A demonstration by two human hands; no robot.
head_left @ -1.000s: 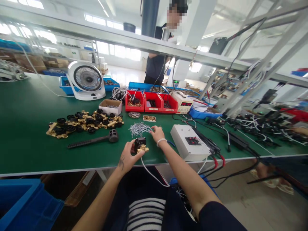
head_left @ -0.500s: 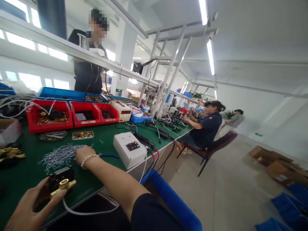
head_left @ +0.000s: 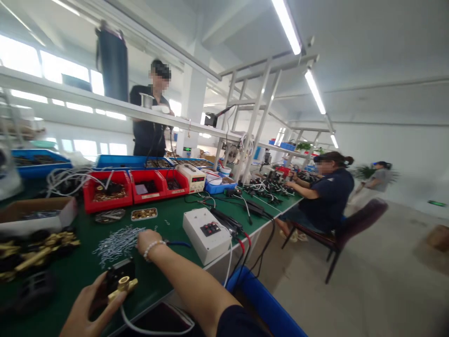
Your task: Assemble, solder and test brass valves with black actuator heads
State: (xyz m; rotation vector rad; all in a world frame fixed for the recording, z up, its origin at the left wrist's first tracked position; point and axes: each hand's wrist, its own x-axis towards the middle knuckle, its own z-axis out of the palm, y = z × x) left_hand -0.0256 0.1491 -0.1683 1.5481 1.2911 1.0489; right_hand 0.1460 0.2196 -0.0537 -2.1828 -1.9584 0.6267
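My left hand (head_left: 91, 306) grips a brass valve (head_left: 123, 283) joined to a black housing (head_left: 121, 274), with the thumb against the brass. A white cable (head_left: 140, 329) runs from the held part towards the table edge. At the right border of a pile of thin bent wire clips (head_left: 115, 244), my right hand (head_left: 147, 242), wearing a beaded bracelet, reaches down with curled fingers. Its fingertips are hidden, so what they pinch does not show. Blue-handled pliers (head_left: 178, 244) lie beside that wrist, partly covered by it.
Red bins (head_left: 108, 204) line the back, with a power supply (head_left: 192, 182). A small tray of brass parts (head_left: 144, 216) sits before them. A white switch box (head_left: 206, 241) stands right; brass valves (head_left: 42, 255) lie left. One co-worker (head_left: 150, 126) stands behind the shelf, another (head_left: 326, 187) sits right.
The camera view has turned left, so everything sits further right and lower. My left hand still grips the valve. My right hand stays at the edge of the wire clips.
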